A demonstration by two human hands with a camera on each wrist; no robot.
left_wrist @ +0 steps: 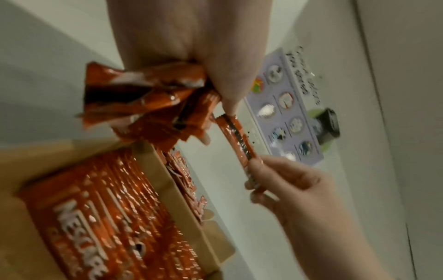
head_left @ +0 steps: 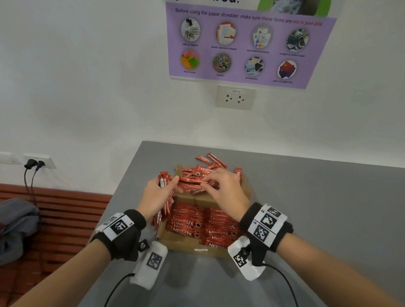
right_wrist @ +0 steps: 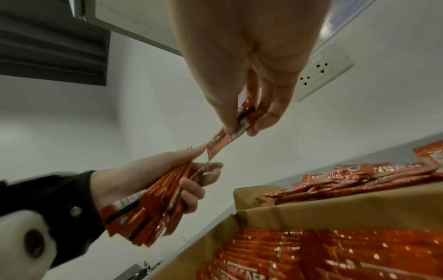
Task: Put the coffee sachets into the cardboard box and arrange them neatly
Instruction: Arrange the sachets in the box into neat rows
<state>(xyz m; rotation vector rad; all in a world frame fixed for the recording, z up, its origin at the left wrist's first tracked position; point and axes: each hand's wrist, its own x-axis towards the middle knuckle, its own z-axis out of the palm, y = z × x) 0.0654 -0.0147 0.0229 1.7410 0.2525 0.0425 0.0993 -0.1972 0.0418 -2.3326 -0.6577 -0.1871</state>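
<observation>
An open cardboard box point(head_left: 180, 244) stands on the grey table, with two neat rows of red coffee sachets point(head_left: 192, 222) in its near part. Loose sachets point(head_left: 207, 168) are heaped at and beyond its far end. My left hand point(head_left: 156, 193) grips a bundle of sachets point(right_wrist: 148, 208) above the box's left wall. My right hand point(head_left: 220, 185) pinches one sachet point(left_wrist: 237, 138) by its end and holds it across to the left thumb, whose tip touches the other end.
The grey table point(head_left: 324, 209) stands against a white wall with a socket point(head_left: 235, 98) and a purple poster point(head_left: 247, 46). To the left, lower down, is a red slatted bench point(head_left: 60, 215) with a grey bag point(head_left: 6, 230).
</observation>
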